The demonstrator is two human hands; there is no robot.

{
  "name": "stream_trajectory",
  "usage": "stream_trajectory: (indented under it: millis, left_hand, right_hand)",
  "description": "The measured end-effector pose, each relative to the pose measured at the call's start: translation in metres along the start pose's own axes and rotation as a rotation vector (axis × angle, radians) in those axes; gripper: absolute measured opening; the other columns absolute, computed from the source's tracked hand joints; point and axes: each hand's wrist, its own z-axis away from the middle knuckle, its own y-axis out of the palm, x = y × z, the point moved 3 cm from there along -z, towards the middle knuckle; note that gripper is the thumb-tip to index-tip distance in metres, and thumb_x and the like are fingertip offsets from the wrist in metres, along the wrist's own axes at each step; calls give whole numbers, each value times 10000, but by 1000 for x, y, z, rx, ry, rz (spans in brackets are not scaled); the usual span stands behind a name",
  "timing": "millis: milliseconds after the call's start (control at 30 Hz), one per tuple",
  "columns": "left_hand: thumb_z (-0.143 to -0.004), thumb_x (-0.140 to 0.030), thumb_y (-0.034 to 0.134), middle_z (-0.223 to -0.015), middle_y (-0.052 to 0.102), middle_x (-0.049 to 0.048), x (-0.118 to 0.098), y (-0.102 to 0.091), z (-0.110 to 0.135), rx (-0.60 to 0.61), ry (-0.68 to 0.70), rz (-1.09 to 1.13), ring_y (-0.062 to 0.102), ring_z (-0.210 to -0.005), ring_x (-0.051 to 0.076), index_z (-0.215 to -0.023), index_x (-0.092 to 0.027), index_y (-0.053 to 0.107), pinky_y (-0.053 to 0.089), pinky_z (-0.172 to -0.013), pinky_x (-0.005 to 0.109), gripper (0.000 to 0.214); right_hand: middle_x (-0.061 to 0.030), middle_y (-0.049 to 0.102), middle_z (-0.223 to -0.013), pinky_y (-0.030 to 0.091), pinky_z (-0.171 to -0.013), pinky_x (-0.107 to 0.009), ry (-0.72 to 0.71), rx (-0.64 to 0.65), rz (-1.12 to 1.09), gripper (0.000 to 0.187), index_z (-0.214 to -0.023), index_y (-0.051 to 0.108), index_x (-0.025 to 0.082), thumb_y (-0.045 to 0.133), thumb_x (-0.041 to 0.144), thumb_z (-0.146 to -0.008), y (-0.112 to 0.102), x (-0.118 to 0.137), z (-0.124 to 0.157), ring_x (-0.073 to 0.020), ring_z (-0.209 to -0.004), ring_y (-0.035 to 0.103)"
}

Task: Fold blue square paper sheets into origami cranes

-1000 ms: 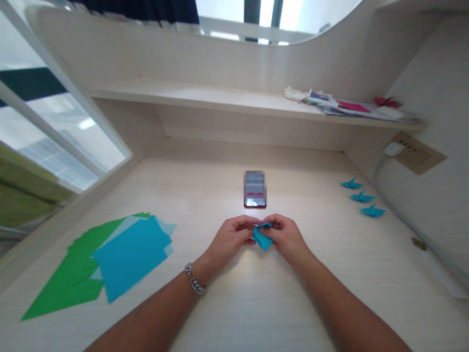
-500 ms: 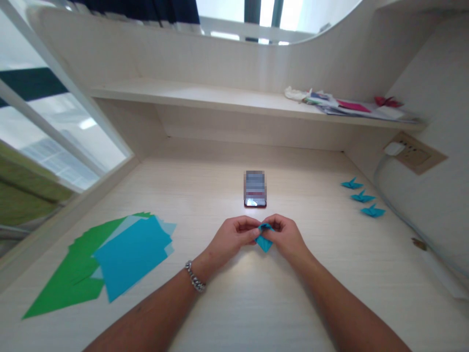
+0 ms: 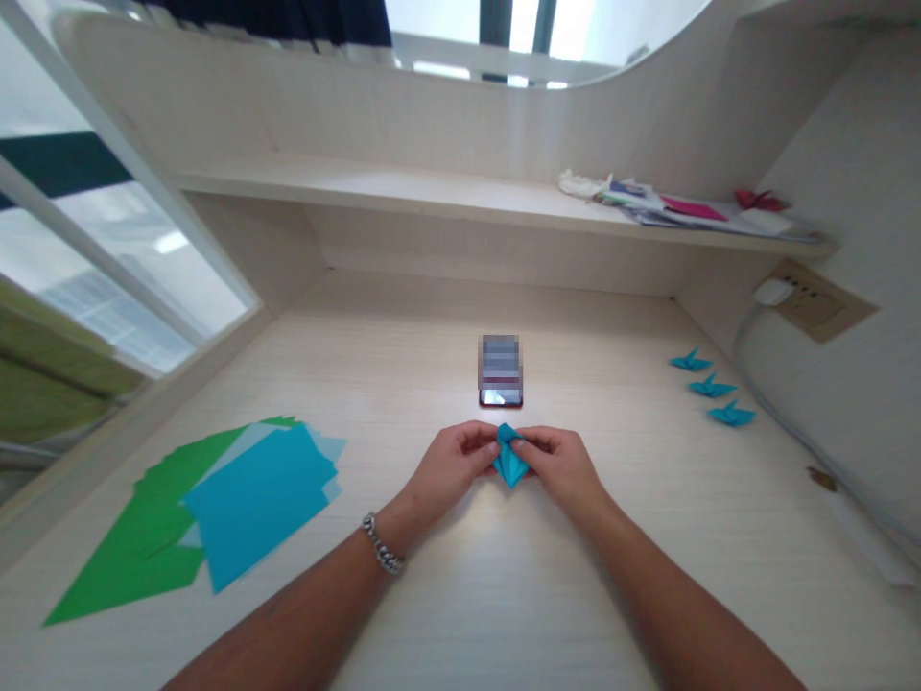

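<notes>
Between my two hands is a small piece of folded blue paper (image 3: 511,466), with a point toward me and a raised flap at its far end. My left hand (image 3: 460,456) pinches its left edge between thumb and fingers. On the other edge, my right hand (image 3: 557,461) pinches it the same way, thumb on top. Parts of the paper's sides are hidden under the fingers. Just beyond the hands lies a phone (image 3: 502,372), its screen blurred. Three folded blue paper cranes (image 3: 711,386) sit in a row at the right.
On the left of the desk (image 3: 345,595) lie fanned green sheets (image 3: 122,566) and blue sheets (image 3: 263,504). A shelf (image 3: 403,187) spans the back, with papers (image 3: 697,213) at its right. A cable (image 3: 769,398) runs from the wall socket (image 3: 820,305).
The folded blue paper has turned and shifted slightly left, and its far flap now stands up into view. Both hands keep their pinch, the right one moved a little.
</notes>
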Motion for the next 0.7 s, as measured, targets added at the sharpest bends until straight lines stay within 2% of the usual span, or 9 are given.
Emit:
stream_trajectory:
  millis: [200,467,700]
  left_hand:
    - [-722,-210,699,-879,701,87,-2,2,3,23,14,5,647,-810,188,-936,-128,659,511,-783,375,233]
    - [-664,-183,737,-799,698,73,-3,1,4,-87,-5,-3,629,-687,151,-862,-113,673,511,-688,315,220]
    - [-639,-153,738,-749,691,62,-1,0,3,-115,-30,38,628,-661,149,-826,-109,676,508,-674,310,201]
  right_hand:
    - [-39,718,-756,528,-610,-316,-25,47,0,266,-924,741,196,671,352,-719,0,-1,-1,-164,-625,633]
    - [-39,731,-781,519,-622,-319,-48,58,26,262,-937,741,216,681,338,-714,2,-3,0,-165,-636,637]
    - [-52,730,-759,534,-599,-325,22,41,-10,291,-908,748,197,718,362,-670,2,-1,2,-167,-610,640]
